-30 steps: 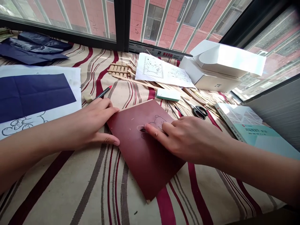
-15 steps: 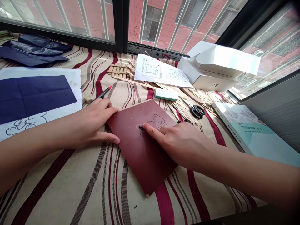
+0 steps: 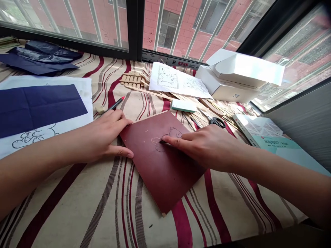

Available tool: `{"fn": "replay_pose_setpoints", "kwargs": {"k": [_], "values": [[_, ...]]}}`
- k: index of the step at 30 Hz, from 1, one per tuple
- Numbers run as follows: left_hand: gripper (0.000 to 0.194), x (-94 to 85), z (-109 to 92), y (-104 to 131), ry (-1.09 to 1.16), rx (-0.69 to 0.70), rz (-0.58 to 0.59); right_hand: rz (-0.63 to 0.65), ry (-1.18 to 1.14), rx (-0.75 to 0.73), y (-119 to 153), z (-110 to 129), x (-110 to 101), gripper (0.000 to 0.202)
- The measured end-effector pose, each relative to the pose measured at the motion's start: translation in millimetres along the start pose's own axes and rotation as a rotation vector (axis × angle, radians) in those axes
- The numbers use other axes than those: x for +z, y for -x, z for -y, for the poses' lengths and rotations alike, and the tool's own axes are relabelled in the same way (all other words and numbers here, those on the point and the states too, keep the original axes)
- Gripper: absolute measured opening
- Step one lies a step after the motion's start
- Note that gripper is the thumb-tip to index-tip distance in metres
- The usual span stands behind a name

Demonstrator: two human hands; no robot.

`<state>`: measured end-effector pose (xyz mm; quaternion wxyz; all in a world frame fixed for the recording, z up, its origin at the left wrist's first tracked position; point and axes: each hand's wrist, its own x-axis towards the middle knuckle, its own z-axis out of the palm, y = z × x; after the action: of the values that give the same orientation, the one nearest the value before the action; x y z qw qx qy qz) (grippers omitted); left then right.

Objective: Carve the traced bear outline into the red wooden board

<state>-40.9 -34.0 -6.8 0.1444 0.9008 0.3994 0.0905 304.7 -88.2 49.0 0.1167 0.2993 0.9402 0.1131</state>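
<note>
A dark red board [image 3: 165, 172] lies tilted on the striped cloth, with a thin line drawing [image 3: 175, 132] of a rounded figure on it. My left hand [image 3: 111, 136] grips the board's upper left edge, thumb near the side and fingers at the corner. My right hand [image 3: 204, 146] is over the board's right part, its index finger pressed down beside the drawing. A small dark thing shows at that fingertip, too small to name; the other fingers are curled under and partly hidden.
Beyond the board are an eraser box [image 3: 183, 105], black-handled scissors [image 3: 217, 122], thin wooden sticks and a drawing sheet [image 3: 178, 81]. A white box [image 3: 232, 88] and a book [image 3: 274, 137] stand right. Left are dark blue sheet [image 3: 41, 106], white paper and a red-tipped pen [image 3: 116, 103].
My right hand has shifted slightly right and up across the board, uncovering more of the drawing's lines. My left hand still holds the board's edge. The whole view has moved a little.
</note>
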Motion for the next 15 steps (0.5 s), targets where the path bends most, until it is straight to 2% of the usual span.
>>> {"fn": "replay_pose_setpoints", "kwargs": {"k": [4, 9, 15], "values": [[0.087, 0.2, 0.7, 0.5, -0.008, 0.008, 0.002, 0.048, 0.045, -0.096, -6.6, -8.4, -15.2, 0.067], [0.086, 0.5, -0.2, 0.3, 0.001, 0.014, -0.004, 0.074, 0.058, -0.185, -17.7, -22.0, -10.6, 0.067], [0.088, 1.4, -0.8, -0.2, 0.024, -0.002, -0.01, 0.114, 0.098, -0.234, -23.4, -24.6, -14.1, 0.067]]}}
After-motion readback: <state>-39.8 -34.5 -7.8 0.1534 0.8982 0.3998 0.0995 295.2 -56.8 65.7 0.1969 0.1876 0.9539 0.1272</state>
